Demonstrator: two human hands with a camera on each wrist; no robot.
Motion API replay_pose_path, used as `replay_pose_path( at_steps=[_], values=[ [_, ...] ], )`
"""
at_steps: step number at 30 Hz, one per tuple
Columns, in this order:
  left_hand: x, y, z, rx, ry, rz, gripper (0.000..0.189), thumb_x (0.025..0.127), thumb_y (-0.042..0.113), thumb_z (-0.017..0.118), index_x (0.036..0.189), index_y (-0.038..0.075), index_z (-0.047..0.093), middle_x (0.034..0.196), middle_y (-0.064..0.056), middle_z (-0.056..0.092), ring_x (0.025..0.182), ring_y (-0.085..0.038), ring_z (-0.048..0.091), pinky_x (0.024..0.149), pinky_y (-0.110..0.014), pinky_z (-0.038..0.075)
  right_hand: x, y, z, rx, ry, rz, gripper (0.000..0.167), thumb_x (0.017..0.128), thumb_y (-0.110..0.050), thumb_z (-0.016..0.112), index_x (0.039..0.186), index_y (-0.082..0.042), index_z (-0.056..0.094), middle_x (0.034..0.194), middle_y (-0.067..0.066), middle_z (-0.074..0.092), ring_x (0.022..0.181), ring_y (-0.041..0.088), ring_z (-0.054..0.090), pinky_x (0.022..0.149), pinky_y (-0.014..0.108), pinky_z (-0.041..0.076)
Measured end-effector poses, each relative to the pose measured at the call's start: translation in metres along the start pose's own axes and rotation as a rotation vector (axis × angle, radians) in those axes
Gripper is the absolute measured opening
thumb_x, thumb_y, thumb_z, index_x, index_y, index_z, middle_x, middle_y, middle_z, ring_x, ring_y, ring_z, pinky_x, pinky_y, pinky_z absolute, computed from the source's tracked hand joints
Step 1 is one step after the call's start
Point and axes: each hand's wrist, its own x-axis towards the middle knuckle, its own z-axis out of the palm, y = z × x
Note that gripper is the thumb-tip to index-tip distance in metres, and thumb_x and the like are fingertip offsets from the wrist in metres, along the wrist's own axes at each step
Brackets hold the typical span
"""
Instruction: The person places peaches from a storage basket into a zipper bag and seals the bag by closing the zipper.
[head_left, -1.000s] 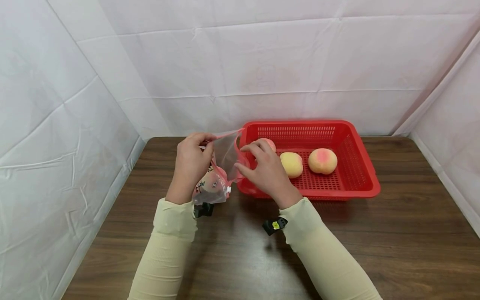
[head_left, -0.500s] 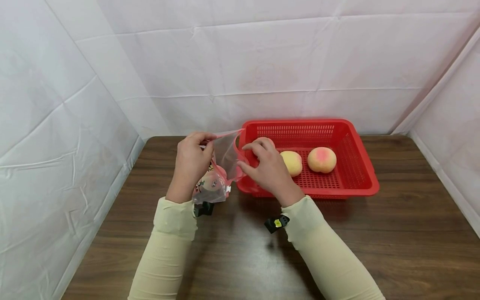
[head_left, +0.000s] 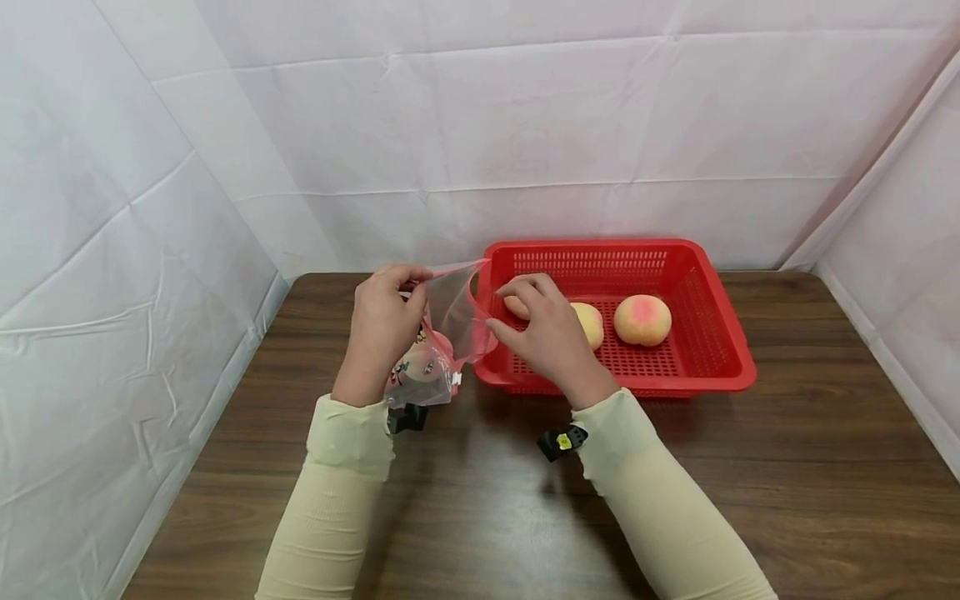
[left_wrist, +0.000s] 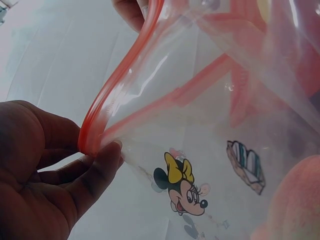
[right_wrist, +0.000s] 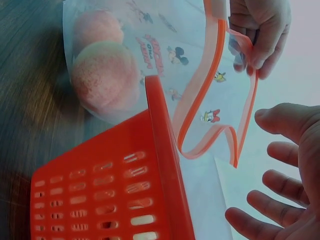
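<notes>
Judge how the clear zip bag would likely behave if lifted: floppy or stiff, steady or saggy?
The bag is probably floppy, as its thin walls crease and bend. Its bottom would likely sag, with peaches resting low inside. The red zip edge may be somewhat stiffer, since it bows open beyond the spot pinched by the left hand.

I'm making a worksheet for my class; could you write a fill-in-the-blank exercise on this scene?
The left hand pinches the bag, while the right hand holds ____.
The right wrist view shows ____ peaches inside the bag.
The head view shows ____ peaches in the basket.
The basket is coloured ____.

Missing words: nothing; two; three; red.
</notes>
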Motion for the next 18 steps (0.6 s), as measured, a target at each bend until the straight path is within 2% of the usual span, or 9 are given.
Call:
replay_pose_path(
  at_steps=[10,18],
  values=[
    [0.0,-0.001,0.0,-0.005,-0.004,-0.001,0.02,0.093,0.009,0.057,0.103,0.006,0.073,0.104,-0.011,0.068,0.093,-0.025,0.067,0.073,-0.039,0.057,-0.001,0.01,-0.003,-0.008,-0.019,0.054,0.034,0.084,-0.035,0.074,0.112,-0.021,0.061,0.121,0.005,0.053,0.113,0.021,0.054,0.093,0.04,0.052],
    [-0.001,0.0,0.0,0.01,-0.002,0.004,0.019,0.093,0.01,0.057,0.103,0.006,0.073,0.105,-0.011,0.068,0.094,-0.025,0.067,0.075,-0.039,0.058,-0.001,0.017,-0.008,-0.03,-0.05,0.117,0.041,0.085,-0.037,0.072,0.119,-0.019,0.062,0.124,0.008,0.053,0.112,0.025,0.055,0.095,0.044,0.05]
  ],
)
